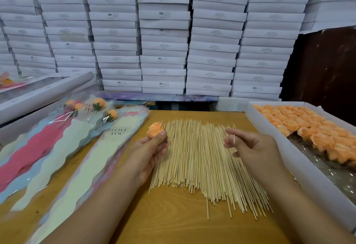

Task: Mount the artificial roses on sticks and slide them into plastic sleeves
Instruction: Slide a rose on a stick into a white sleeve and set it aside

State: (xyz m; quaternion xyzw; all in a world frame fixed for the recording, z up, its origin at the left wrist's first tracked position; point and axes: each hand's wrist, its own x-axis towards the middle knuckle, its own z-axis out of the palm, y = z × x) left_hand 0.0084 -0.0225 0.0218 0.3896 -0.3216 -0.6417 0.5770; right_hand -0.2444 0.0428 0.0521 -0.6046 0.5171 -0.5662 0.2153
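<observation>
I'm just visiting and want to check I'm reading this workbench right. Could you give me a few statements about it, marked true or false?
1. The left hand holds a peach paper rose. True.
2. The thin wooden sticks stand in a jar. False: they lie spread on the wooden table.
3. The white tray of loose roses sits on the right. True.
4. The printed plastic sleeves are all empty. False: some hold roses.
</observation>
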